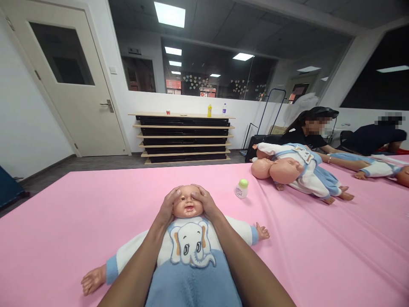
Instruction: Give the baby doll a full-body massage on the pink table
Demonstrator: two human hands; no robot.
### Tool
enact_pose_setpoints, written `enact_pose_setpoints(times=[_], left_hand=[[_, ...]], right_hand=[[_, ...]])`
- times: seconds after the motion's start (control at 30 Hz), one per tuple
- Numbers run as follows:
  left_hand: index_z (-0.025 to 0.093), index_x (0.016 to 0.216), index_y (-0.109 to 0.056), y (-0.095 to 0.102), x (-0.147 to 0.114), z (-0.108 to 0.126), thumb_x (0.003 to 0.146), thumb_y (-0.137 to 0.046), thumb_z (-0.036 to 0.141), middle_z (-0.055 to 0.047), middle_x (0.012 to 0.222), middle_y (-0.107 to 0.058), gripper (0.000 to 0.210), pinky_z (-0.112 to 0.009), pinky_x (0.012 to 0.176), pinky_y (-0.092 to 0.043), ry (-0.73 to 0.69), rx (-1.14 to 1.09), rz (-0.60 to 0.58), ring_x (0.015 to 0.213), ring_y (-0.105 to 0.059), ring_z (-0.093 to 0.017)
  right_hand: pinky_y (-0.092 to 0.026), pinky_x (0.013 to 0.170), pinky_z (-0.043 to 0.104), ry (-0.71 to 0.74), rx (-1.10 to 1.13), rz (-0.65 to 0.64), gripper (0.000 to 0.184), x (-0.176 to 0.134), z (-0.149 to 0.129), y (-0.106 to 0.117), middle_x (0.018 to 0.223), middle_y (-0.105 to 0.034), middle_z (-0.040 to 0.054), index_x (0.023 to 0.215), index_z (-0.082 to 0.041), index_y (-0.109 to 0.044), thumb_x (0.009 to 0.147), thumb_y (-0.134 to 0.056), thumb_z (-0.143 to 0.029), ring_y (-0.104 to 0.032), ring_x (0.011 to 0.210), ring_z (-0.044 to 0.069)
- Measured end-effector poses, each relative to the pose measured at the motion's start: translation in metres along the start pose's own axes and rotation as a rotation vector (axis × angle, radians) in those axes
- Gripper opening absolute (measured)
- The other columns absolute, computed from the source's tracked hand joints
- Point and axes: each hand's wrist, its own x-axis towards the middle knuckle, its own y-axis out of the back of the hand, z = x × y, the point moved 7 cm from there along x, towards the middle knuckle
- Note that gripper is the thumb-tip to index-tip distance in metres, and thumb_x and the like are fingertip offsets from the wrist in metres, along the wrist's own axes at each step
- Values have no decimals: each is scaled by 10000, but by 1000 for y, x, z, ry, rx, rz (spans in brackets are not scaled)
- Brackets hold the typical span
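Observation:
A baby doll (pixel 188 232) in a white and blue outfit with an elephant on the chest lies on its back, its arms spread. My left hand (pixel 168 204) cups the side of its head at the left of the view, fingers curled round towards the forehead. On the other side my right hand (pixel 207 202) holds the head in the same way, its fingers lying over the brow and covering one eye. Beyond my right hand stands a small white bottle with a green cap (pixel 242 189), apart from the doll.
Several more dolls (pixel 287 168) lie at the right on the pink-covered table (pixel 57 221). A person in a dark cap (pixel 315 123) sits behind them, and another person (pixel 373 132) leans farther right. Stacked boards (pixel 183 136) line the back wall, with bottles on top.

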Motion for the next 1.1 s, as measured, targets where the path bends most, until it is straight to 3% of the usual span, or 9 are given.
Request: enact_pose_setpoints(times=[0.17,0.57,0.77,1.1], left_hand=[[127,1139,-654,-1,0,-1,639,-833,342,-108,1068,-697,573,-365,828,-525,23,92,-14,939,-662,-272],[119,1151,-656,1,1,-3,716,-766,401,-128,1083,-701,530,-376,802,-554,16,7,-42,946,-671,-302],[115,1198,-636,-1,1,0,613,-853,334,-128,1087,-695,661,-373,805,-539,21,87,-38,913,-673,-282],[118,1148,-655,1,1,0,692,-782,330,-112,1040,-694,518,-342,814,-514,-9,48,-36,919,-655,-259]], right_hand=[[-480,918,365,-24,-13,22,575,1,1,0,1122,-671,58,1195,-191,-632,662,-814,-306,-607,1040,251],[-481,885,330,-2,28,31,534,1,0,1,1096,-680,42,1162,-187,-649,659,-775,-315,-603,1014,234],[-490,906,365,-35,19,35,568,1,2,-1,1091,-679,57,1162,-184,-635,646,-831,-319,-615,1012,244],[-483,911,353,-6,26,10,544,3,2,2,1136,-673,60,1187,-189,-642,671,-778,-294,-606,1032,245]])
